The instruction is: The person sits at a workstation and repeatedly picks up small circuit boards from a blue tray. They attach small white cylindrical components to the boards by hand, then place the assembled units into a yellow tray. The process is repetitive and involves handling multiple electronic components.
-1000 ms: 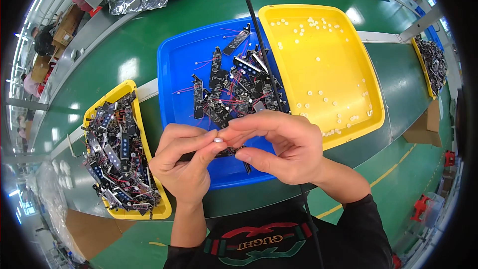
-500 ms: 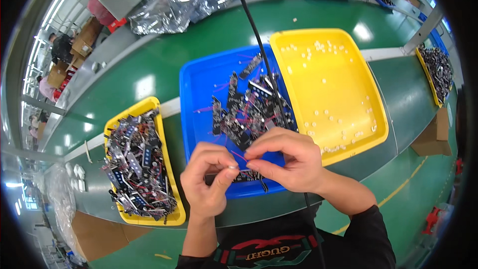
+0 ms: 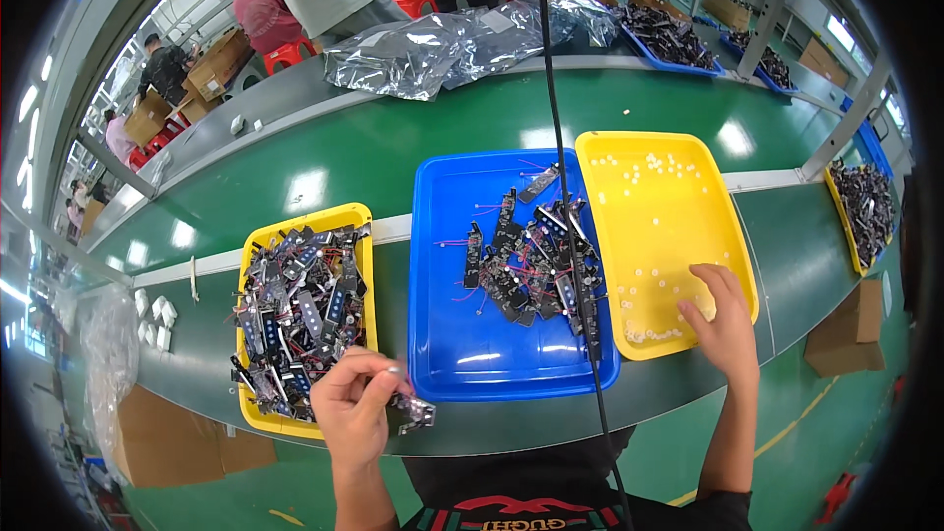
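Note:
My left hand [image 3: 356,405] is closed in a pinch in front of the left yellow tray's near right corner. From its fingertips hangs a small dark circuit board [image 3: 417,413], and a tiny whitish bit shows at the thumb and finger. My right hand [image 3: 723,320] reaches over the right yellow tray [image 3: 644,236], thumb and fingers apart, with nothing visible in them. Small white ring-like pieces [image 3: 654,334] lie scattered in that tray. Between my hands stands a blue tray [image 3: 492,374] with a heap of dark circuit boards [image 3: 531,265] trailing thin pinkish-red wires.
At left, a yellow tray [image 3: 258,415] is heaped with circuit boards [image 3: 305,310]. A black cable [image 3: 559,108] hangs across the blue tray. Silvery bags [image 3: 423,54] lie beyond the green bench [image 3: 393,128]. People stand and sit behind. A cardboard box [image 3: 848,329] stands at right.
My hands, earlier together over the blue tray's near edge, have parted. The left moved left with the circuit board; the right moved over the yellow tray and spread its fingers. The view has tilted up.

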A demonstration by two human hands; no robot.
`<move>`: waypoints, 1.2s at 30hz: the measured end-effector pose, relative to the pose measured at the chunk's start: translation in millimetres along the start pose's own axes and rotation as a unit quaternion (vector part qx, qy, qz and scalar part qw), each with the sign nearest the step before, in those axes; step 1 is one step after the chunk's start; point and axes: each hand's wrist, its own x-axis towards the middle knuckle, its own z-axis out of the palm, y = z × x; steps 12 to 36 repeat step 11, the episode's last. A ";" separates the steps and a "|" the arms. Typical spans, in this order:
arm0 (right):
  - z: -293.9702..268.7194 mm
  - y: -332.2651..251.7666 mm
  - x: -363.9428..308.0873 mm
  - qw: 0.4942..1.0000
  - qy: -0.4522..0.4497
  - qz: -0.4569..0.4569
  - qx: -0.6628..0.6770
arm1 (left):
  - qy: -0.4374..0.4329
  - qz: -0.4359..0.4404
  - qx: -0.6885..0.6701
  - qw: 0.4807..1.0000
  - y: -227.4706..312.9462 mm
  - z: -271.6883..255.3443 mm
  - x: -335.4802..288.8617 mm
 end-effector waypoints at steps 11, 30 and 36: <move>10.6 9.7 -4.8 0.987 -0.099 0.036 -0.118 | 0.094 0.080 0.126 0.984 47.1 -63.4 -18.5; 10.6 9.7 -4.8 0.987 -0.099 0.036 -0.118 | 0.094 0.080 0.126 0.984 47.1 -63.4 -18.5; 10.6 9.7 -4.8 0.987 -0.099 0.036 -0.118 | 0.094 0.080 0.126 0.984 47.1 -63.4 -18.5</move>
